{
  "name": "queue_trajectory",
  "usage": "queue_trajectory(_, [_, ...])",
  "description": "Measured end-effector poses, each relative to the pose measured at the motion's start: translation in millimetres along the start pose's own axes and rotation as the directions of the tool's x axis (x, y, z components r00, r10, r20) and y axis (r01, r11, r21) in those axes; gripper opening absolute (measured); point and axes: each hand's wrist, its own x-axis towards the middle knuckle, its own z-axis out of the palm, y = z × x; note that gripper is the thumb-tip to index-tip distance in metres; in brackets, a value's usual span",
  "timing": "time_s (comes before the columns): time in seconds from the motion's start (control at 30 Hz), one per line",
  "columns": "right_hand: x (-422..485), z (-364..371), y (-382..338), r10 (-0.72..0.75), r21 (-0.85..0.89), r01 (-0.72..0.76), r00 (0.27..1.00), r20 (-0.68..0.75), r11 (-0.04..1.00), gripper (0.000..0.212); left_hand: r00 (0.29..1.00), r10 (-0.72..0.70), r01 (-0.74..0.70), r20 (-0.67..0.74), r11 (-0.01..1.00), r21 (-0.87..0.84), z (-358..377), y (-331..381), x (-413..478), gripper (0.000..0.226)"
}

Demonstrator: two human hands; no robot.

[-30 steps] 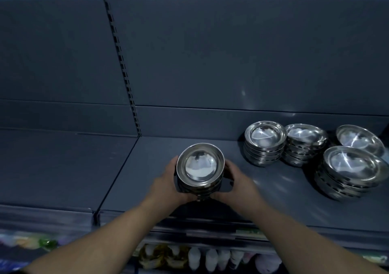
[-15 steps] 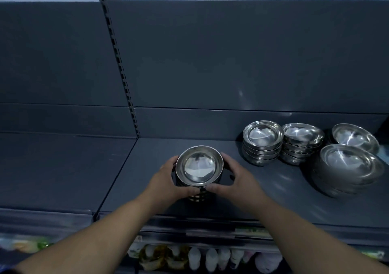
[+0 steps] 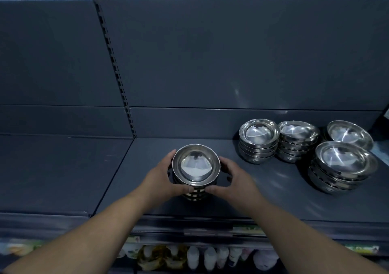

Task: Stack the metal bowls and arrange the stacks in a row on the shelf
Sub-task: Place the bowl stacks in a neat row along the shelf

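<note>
Both hands clamp one stack of bowls (image 3: 196,169) from either side: left hand (image 3: 163,177) cupping its left flank, right hand (image 3: 234,181) its right, thumbs meeting at the front low on the pile. That's a firm two-sided grip, fingers curled round metal. A second ago the stack was tipped a little toward the camera and riding higher; now it sits squarer and lower, its base looking down on the shelf (image 3: 147,189), though contact underneath is hidden by the thumbs. So this reads as the set-down, placement nearly done. Well off to the right stand two stacks (image 3: 259,140) (image 3: 299,141) just beside each other at the back, a bigger stack (image 3: 345,166) in front, and a lone bowl (image 3: 349,134) behind it. This stack stands well apart from them, so the row is not lined up yet.
</note>
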Motion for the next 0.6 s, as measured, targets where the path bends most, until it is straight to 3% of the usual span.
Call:
queue_trajectory(0.17, [0.2,3.4,6.7,0.014,0.024,-0.013,1.0,-0.009,1.0,0.081,1.0,-0.001,0.001,-0.002,0.999,0.033,-1.5,-4.5,1.7,0.117])
queue_trajectory(0.27, [-0.4,5.3,10.4,0.044,0.05,-0.045,0.999,0.026,0.998,0.081,0.999,-0.041,0.042,0.022,0.998,-0.05,5.2,-9.5,-2.2,0.125])
queue_trajectory(0.43, [-1.9,14.9,10.2,0.057,0.069,-0.061,0.997,0.058,0.996,0.085,0.998,-0.055,0.057,0.014,0.985,-0.163,14.7,-20.9,-12.7,0.103])
queue_trajectory(0.6, [-3.1,40.3,-1.8,0.07,0.11,-0.083,0.991,0.114,0.99,0.084,0.991,-0.111,0.096,-0.076,0.98,-0.176,-5.5,-38.5,-26.6,0.095])
